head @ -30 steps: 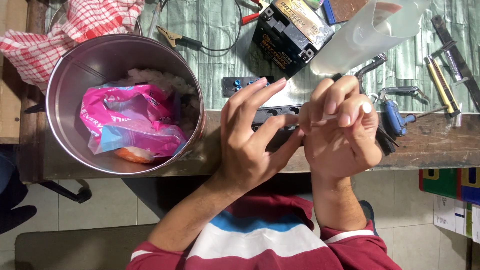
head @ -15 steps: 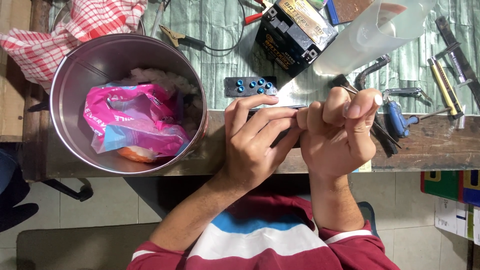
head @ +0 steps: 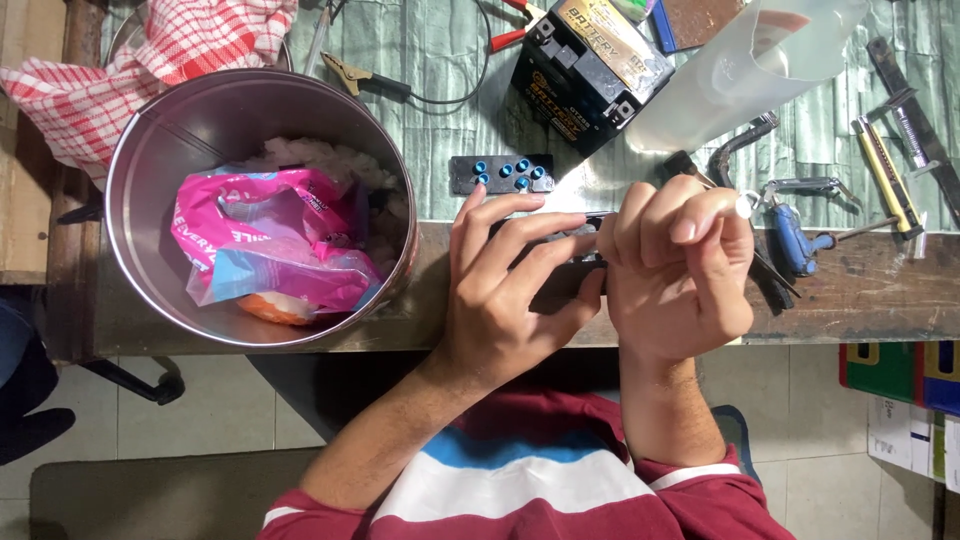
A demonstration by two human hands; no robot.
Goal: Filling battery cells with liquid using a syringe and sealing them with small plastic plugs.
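My left hand (head: pixel 505 290) lies across a small black part (head: pixel 562 285) at the workbench's front edge, fingers curled over its top. Pressed against it from the right, my right hand (head: pixel 680 270) is curled closed, gripping the same part's end. A tiny white bit (head: pixel 742 207) shows at its index fingertip. Most of the black part is hidden by the fingers. Just behind the hands lies a black strip with several blue caps (head: pixel 500 173). A black battery (head: pixel 590 65) stands further back.
A large metal pot (head: pixel 135 170) at the left holds a pink plastic bag (head: pixel 265 245) over white stuffing. A checked cloth (head: pixel 130 70), a clear plastic jug (head: pixel 740 70), pliers, a blue-handled tool (head: pixel 795 240) and a utility knife (head: pixel 885 175) crowd the bench.
My left fingers, spread and raised a second ago, have folded down onto the black part. The right hand has closed tighter and shifted slightly up and right.
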